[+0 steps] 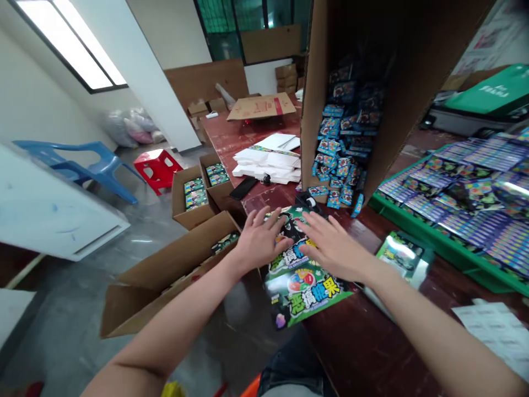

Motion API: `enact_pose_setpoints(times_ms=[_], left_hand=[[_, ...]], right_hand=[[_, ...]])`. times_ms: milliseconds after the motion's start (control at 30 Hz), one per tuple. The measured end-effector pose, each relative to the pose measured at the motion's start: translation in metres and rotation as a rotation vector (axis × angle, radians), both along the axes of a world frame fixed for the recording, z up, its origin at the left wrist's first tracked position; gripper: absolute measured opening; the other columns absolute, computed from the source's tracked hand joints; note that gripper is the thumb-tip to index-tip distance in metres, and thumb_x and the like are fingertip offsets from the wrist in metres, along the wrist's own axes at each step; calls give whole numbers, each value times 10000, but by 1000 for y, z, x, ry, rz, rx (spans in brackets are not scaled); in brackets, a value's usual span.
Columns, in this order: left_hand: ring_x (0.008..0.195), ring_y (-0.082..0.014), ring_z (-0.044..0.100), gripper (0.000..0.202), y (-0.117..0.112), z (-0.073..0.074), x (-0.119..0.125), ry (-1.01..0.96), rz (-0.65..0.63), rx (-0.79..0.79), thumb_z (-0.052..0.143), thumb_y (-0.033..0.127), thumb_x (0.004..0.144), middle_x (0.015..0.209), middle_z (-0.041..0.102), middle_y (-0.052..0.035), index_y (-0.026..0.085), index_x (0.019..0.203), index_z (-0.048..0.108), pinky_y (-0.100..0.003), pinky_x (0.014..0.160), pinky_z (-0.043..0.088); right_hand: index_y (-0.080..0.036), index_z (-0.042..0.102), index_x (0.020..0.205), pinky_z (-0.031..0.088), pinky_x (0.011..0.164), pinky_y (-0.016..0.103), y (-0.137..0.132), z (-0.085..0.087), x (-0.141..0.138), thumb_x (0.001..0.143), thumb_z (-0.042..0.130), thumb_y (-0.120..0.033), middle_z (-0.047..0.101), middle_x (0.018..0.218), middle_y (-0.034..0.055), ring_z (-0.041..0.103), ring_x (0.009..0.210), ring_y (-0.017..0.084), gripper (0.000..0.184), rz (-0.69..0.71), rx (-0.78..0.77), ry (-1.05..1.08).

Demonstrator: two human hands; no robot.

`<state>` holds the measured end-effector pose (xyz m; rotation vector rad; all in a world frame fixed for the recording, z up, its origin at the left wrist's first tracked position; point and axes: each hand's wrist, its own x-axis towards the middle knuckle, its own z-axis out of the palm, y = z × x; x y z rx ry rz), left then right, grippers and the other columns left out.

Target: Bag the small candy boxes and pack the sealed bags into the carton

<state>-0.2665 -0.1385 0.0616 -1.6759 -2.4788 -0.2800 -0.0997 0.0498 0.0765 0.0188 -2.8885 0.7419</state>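
A printed green and black candy box [308,286] with big coloured lettering lies at the edge of the dark red table, its near end jutting over the edge. My left hand [262,237] rests on its left side, fingers spread. On the right side of the same box lies my right hand [326,242], also flat with the fingers apart. Neither hand grips anything. Just beyond the fingertips sits a small black object [309,202]. Small blue candy packets [336,165] spill from a tall carton [316,99] lying open toward me.
Open cartons [165,275] holding packed boxes stand on the floor at left. A green tray [467,264] of stacked packs is on the right. White flat cartons [273,160] and a black phone [243,188] lie farther back. A red stool [157,168] and blue chair [91,162] stand behind.
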Motion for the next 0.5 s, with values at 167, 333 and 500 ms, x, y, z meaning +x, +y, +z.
enact_pose_setpoints(times_ms=[167, 333, 500], left_hand=[[1536, -395, 152, 1062, 5, -16, -2, -62, -81, -196, 385, 846, 841, 1663, 198, -167, 118, 1596, 215, -557, 1226, 117], [1543, -412, 79, 1200, -19, -1, 23, -40, -204, -325, 540, 857, 721, 1672, 126, -185, 120, 1600, 188, -569, 1224, 127], [1510, -349, 279, 832, -36, -1, 51, 40, -126, -234, 685, 380, 837, 1629, 321, -151, 158, 1552, 322, -505, 1207, 281]], right_hand=[[-227, 226, 1604, 143, 1218, 618, 0, -33, -9, 892, 382, -796, 156, 1680, 121, 168, 1544, 325, 924, 50, 152, -184], [-188, 250, 1596, 162, 1198, 646, 19, -31, 3, 659, 697, -795, 186, 1663, 192, 201, 1524, 394, 1203, 238, 240, -174], [-204, 417, 1517, 276, 1187, 565, 15, -41, 16, 899, 683, -370, 368, 1606, 164, 336, 1485, 326, 693, 174, 365, 49]])
